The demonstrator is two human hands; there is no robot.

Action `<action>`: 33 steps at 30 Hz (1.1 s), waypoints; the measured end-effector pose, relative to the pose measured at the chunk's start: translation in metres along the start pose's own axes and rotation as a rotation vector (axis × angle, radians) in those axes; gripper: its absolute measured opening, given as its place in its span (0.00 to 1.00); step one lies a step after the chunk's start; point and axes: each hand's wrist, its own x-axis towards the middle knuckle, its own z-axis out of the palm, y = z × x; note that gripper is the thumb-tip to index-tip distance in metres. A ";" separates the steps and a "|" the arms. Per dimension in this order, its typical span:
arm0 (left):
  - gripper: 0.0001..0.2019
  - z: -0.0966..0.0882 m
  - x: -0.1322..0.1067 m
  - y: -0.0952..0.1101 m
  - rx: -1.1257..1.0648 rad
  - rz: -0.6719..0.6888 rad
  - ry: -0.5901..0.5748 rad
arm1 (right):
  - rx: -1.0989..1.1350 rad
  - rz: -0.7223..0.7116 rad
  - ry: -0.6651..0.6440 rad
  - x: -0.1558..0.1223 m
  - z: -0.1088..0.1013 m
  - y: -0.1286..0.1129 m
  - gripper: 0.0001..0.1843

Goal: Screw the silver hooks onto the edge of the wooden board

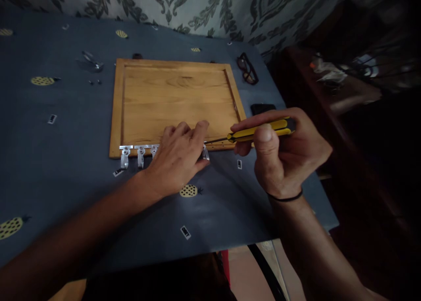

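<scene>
A wooden panel with a raised frame lies flat, and metal hooks line its near edge. My right hand is closed round a screwdriver with a yellow and black handle. Its thin shaft slopes down to the left, and the tip meets the near edge beside my left fingers. My left hand presses over that edge, its fingers curled on the panel and its thumb below, gripping a metal hook. Part of the row of hooks is hidden under this hand.
The panel rests on a blue tablecloth printed with pineapples. Eyeglasses and a dark flat object lie to its right. A shiny metal piece and small screws lie to its left. A patterned curtain hangs behind.
</scene>
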 end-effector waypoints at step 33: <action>0.29 -0.001 0.002 0.000 -0.003 0.009 -0.036 | -0.033 -0.152 -0.529 0.048 -0.019 -0.004 0.08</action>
